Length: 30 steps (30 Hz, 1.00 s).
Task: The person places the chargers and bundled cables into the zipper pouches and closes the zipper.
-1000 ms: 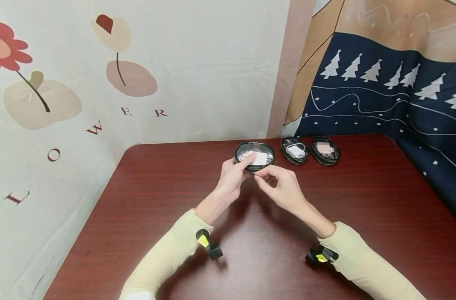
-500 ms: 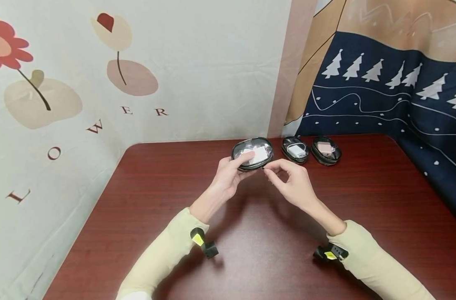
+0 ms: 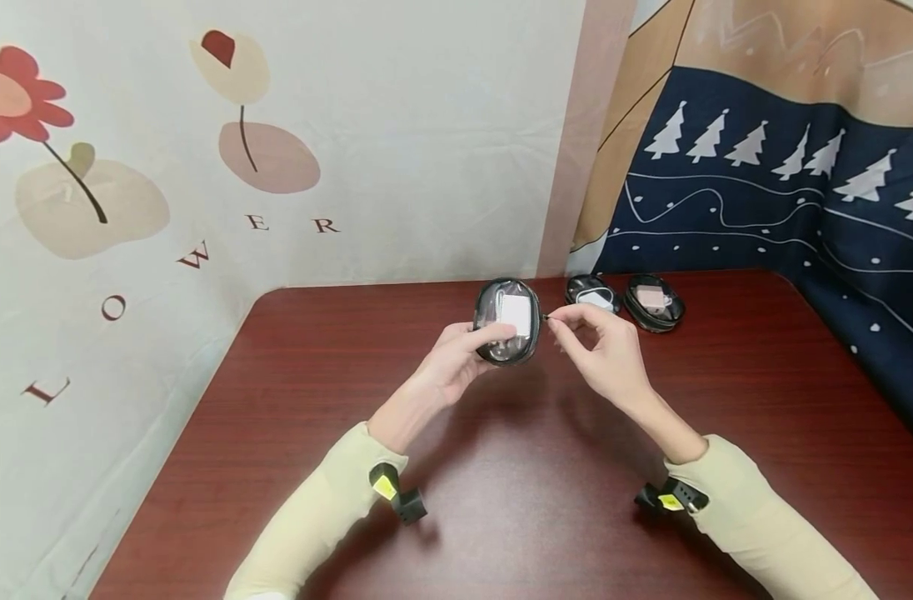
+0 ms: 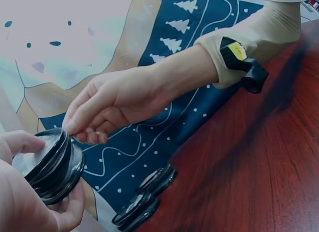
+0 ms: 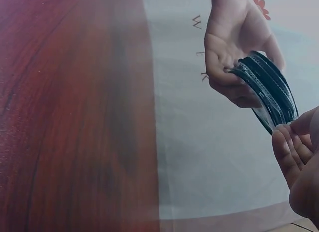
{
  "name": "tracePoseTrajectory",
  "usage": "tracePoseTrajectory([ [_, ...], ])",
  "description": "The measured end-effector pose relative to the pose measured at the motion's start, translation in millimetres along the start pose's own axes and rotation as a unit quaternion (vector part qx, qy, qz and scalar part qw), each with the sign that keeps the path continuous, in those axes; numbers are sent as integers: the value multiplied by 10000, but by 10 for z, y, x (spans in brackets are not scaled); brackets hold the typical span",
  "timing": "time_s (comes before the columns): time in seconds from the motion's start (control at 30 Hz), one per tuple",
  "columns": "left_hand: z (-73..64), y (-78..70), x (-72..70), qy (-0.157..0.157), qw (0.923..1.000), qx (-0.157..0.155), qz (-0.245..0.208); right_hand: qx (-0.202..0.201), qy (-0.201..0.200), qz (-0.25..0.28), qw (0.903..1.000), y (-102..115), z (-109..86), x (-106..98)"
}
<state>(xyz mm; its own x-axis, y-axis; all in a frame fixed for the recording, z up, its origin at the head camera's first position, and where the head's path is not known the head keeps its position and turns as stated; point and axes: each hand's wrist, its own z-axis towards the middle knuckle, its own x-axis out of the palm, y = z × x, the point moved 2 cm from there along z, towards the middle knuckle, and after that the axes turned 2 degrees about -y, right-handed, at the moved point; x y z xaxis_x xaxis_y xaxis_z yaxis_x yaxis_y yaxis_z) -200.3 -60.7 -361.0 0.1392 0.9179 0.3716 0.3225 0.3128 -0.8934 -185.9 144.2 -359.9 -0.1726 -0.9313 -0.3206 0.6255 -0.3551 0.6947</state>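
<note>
A small oval zip pouch (image 3: pixel 491 310) with a clear top and black trim is held up over the table by my left hand (image 3: pixel 456 362). The left thumb lies across the clear top, the other fingers beneath. Through the window shows a white block-like item (image 3: pixel 515 310). My right hand (image 3: pixel 606 358) pinches a small dark zipper pull (image 3: pixel 546 317) at the pouch's right side between thumb and forefinger. In the right wrist view, the zipper edge of the pouch (image 5: pixel 271 87) faces the camera, with the right fingertips at its lower end.
Two similar pouches stand at the back of the red-brown table (image 3: pixel 336 367): one with a white item and cable (image 3: pixel 593 292), partly behind the right hand, the other with a pinkish block (image 3: pixel 654 302). Printed cloths (image 3: pixel 426 167) hang behind the table.
The pouch has turned from lying crosswise to standing lengthwise in the left hand. The right hand has moved right and slightly up, pinching along the pouch's edge from its front to its right side.
</note>
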Motion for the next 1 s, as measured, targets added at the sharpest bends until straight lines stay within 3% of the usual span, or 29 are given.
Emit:
tracePoseTrajectory([
  [0.27,-30,57,13,429,9986,-258,172,38,-22,-121,9999,7,9,3],
  [0.53,-24,82,-3,476,9975,-481,216,-115,30,-177,9998,-12,28,15],
  [0.7,-2,69,16,338,9987,-298,231,-118,17,-246,9996,-16,46,-8],
  [1.0,-10,20,41,-222,9997,50,49,-246,152,-436,9986,-7,57,-53],
])
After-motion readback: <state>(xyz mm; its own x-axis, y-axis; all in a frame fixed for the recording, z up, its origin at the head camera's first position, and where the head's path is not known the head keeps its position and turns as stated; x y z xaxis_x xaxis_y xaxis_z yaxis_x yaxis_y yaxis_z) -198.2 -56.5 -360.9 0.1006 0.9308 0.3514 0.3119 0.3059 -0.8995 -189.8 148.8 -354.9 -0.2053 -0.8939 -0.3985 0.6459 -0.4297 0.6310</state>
